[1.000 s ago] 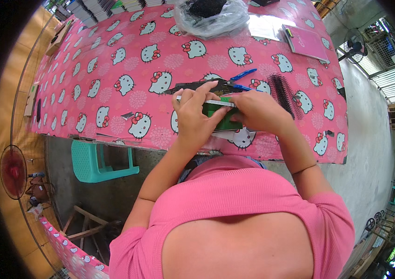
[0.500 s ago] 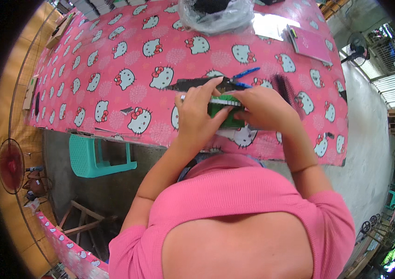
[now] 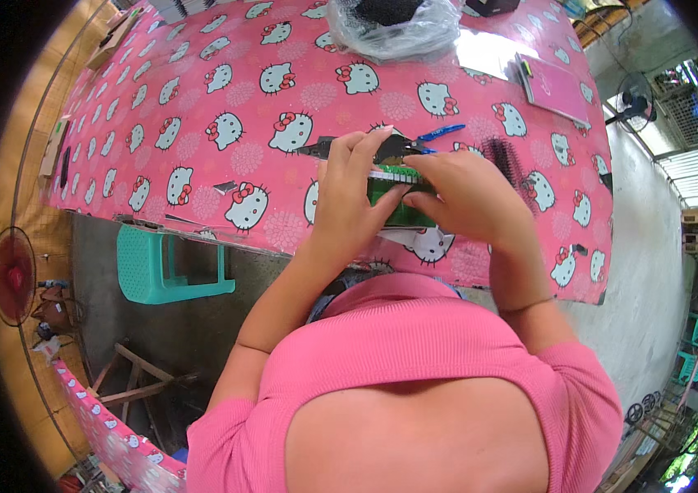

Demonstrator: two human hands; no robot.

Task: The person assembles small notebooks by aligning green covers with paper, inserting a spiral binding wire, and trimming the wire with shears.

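Near the table's front edge, both hands grip a green block (image 3: 405, 216) with a pale, notched strip (image 3: 398, 175) along its top. My left hand (image 3: 350, 185) has its thumb on the block's front and its fingers curled over the far side. From the right, my right hand (image 3: 468, 191) presses with thumb and fingers at the block's right end; its fingertips are partly hidden. Just behind the hands lies a dark tapered piece (image 3: 316, 149). Beside it is a tool with blue handles (image 3: 441, 132), its working end partly covered. A black bristly strip (image 3: 503, 161) lies right of my right hand.
A pink patterned cloth covers the table (image 3: 242, 156). At the back are a clear plastic bag (image 3: 439, 37) with black material in it and a pink notebook (image 3: 557, 90). A turquoise stool (image 3: 147, 264) stands below the left front edge. A fan (image 3: 635, 99) is at right.
The view has shifted slightly. Both hands stay on the green block, with the right fingers and thumb slightly repositioned at its right end.
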